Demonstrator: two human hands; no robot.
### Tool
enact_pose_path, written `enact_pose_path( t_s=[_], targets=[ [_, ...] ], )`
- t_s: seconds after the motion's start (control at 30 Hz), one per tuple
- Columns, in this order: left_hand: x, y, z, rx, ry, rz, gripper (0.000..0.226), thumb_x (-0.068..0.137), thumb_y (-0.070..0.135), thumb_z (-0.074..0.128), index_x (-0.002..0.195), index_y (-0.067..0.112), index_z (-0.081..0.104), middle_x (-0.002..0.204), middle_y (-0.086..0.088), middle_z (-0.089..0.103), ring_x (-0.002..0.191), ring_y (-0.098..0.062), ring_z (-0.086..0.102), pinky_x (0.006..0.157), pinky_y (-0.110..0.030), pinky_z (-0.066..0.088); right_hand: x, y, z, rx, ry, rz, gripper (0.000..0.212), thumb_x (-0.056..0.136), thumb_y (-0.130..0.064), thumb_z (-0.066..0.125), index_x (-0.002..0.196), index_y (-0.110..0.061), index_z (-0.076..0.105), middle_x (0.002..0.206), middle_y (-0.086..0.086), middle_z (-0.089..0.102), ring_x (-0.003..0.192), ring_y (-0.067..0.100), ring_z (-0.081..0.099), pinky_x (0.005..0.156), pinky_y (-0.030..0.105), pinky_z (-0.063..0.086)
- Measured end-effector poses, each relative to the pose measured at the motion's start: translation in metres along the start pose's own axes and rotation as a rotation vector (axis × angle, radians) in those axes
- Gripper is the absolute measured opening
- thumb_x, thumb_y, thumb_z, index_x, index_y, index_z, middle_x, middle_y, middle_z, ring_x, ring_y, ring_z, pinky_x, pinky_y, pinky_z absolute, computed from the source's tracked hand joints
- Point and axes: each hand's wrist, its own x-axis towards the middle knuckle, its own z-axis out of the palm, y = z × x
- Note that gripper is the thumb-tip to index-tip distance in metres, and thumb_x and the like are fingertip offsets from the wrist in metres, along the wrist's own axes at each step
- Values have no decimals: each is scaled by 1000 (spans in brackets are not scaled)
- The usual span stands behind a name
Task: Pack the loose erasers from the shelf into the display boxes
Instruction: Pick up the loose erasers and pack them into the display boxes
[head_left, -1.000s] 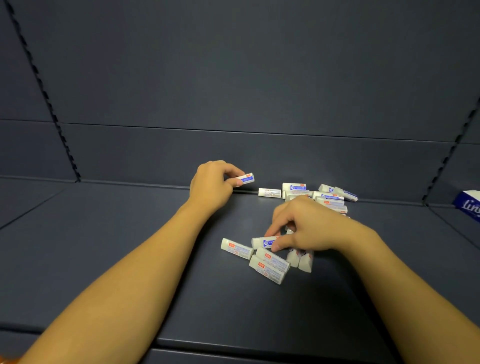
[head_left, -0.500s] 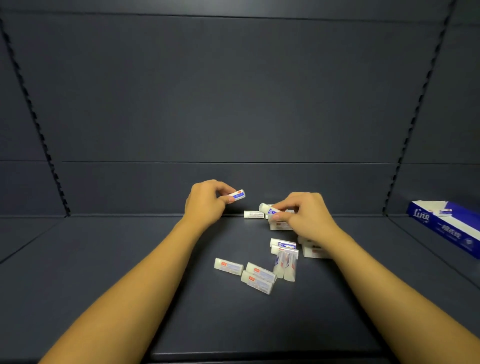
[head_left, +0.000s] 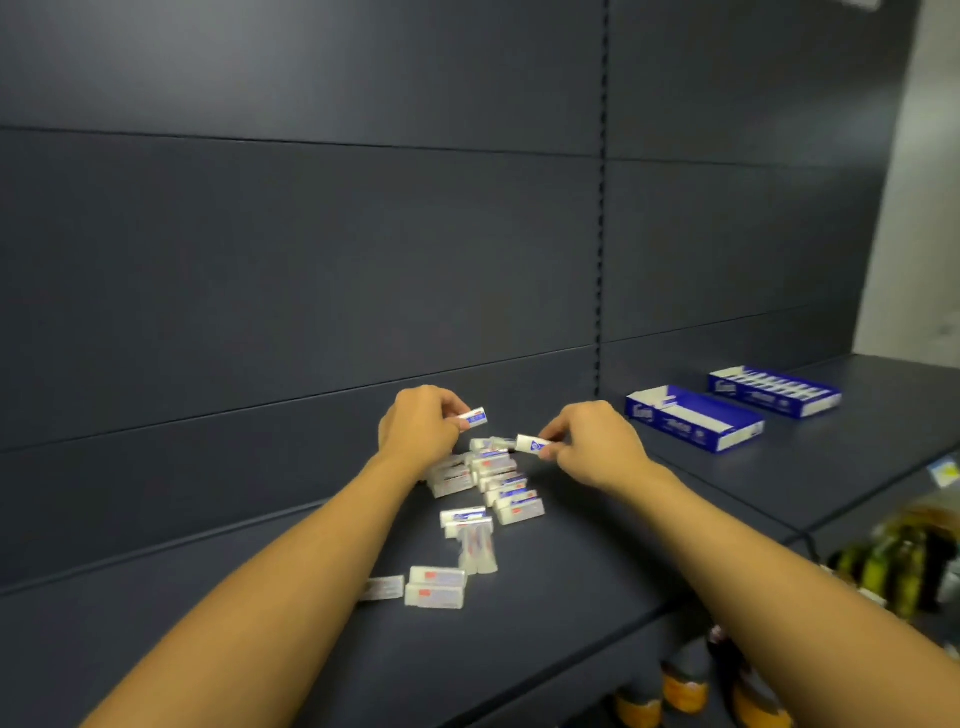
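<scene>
Several loose white erasers with blue or red labels lie in a pile (head_left: 483, 493) on the dark shelf (head_left: 597, 561). My left hand (head_left: 418, 428) pinches one blue-labelled eraser (head_left: 475, 417) above the far end of the pile. My right hand (head_left: 592, 441) pinches another eraser (head_left: 532, 444) beside it. Two blue display boxes stand to the right on the same shelf: the nearer box (head_left: 693, 418) holds a few erasers, the farther box (head_left: 774, 389) is filled with a row of them.
The shelf's back wall rises just behind the pile, with a slotted upright (head_left: 601, 208) to the right. Below the shelf's front edge, at lower right, stand bottles (head_left: 675, 686) and blurred green goods (head_left: 898, 561).
The view has swung to the right, so both display boxes now show. Both hands still hold their erasers, lifted slightly above the pile.
</scene>
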Motion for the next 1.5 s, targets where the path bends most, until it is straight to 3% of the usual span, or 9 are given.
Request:
enact_pose_path(
  t_s=[0.3,0.5,0.73,0.9,1.07,1.37,1.5],
  targets=[
    [0,80,45,67,-75,60,13,86,22,69,91,32,75,93,9,73,89,-19,66,76,-33,55,-26,67,-67,-237,107,208,16,88,-32,67,100,-29,77,94,2,69,80,23,59,62,29,41],
    [-2,136,63,20,-88,55,12,86,22,74,92,32,76,93,7,72,85,-18,66,73,-34,57,-46,120,-99,-313,125,208,15,86,-32,68,98,-27,77,96,1,71,88,24,64,66,32,50],
    [-7,203,85,-12,-49,8,10,85,24,76,92,31,79,95,5,72,89,-19,65,75,-37,57,-62,176,-140,-301,128,170,23,87,-30,69,109,-26,75,108,1,72,100,24,65,76,35,53],
    [-13,242,109,-1,-19,-35,12,87,25,74,98,29,79,96,5,72,87,-19,64,71,-33,54,-69,212,-159,-274,109,133,24,87,-27,68,110,-26,74,107,1,72,100,23,64,70,30,44],
    [-12,259,125,2,-22,-58,13,87,30,75,99,28,79,98,5,74,89,-18,65,76,-37,58,-68,235,-165,-270,99,104,25,87,-27,68,111,-28,75,104,0,71,98,22,64,67,28,43],
    [36,272,165,-8,-10,-76,13,89,29,75,101,26,78,99,6,74,90,-14,64,68,-34,54,-19,285,-157,-203,69,117,24,89,-27,69,112,-26,74,110,-1,71,99,19,64,65,28,41],
    [66,264,189,-29,4,-95,11,88,28,76,99,27,79,101,4,74,91,-16,64,75,-39,58,13,302,-150,-173,45,112,24,90,-26,68,113,-27,73,110,-2,71,94,17,62,66,29,44]
  ],
)
